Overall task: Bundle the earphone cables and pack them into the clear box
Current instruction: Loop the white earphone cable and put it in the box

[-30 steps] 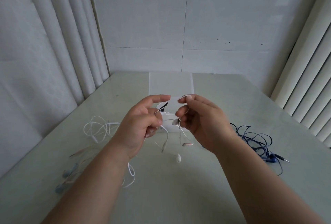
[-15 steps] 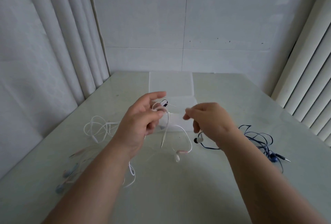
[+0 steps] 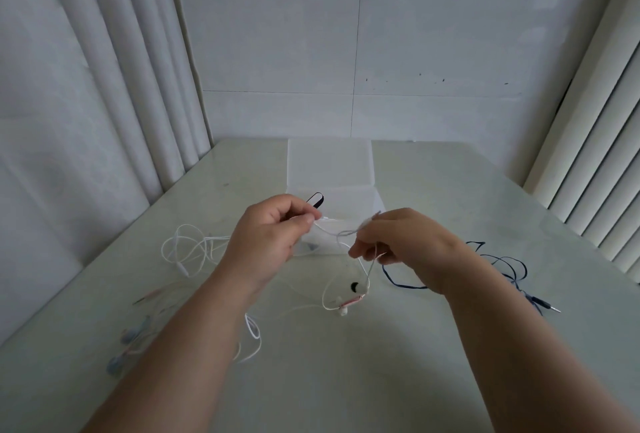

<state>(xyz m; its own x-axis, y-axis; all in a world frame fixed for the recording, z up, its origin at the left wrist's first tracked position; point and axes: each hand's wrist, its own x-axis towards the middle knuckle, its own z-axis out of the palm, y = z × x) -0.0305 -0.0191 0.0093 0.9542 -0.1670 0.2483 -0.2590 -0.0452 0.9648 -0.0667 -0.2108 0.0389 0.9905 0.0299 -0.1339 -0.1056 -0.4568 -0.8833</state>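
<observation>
Here I see my left hand [image 3: 266, 242] and right hand [image 3: 405, 242] each pinching a white cable [image 3: 336, 233], stretched between them, before the box [image 3: 329, 169].

The white cable's [image 3: 337, 234] raised stretch is blurred, the left fingers [image 3: 294, 207] hide all but the tip of a black piece [image 3: 317, 202], the right forearm [image 3: 502, 321] covers part of the blue cable [image 3: 408, 285], and both forearms run off the bottom edge.
</observation>
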